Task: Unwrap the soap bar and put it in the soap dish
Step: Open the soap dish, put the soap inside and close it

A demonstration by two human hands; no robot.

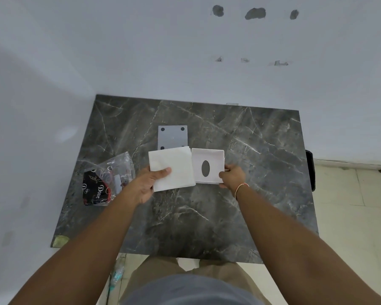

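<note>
at frame centre the left hand point(149, 183) pinches a white folded sheet point(172, 169), thumb on top, while the right hand point(232, 176), fingers closed, grips the corner of the white soap dish point(208, 165) on the desk point(262, 172). the soap is probably still in the bag point(107, 181) at left, reading "dove". risk: tugging the light dish could slide it onto the grey plate point(172, 136) behind.

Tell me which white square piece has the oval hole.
The tray held by the right hand; the white piece under the left hand is plain.
</note>
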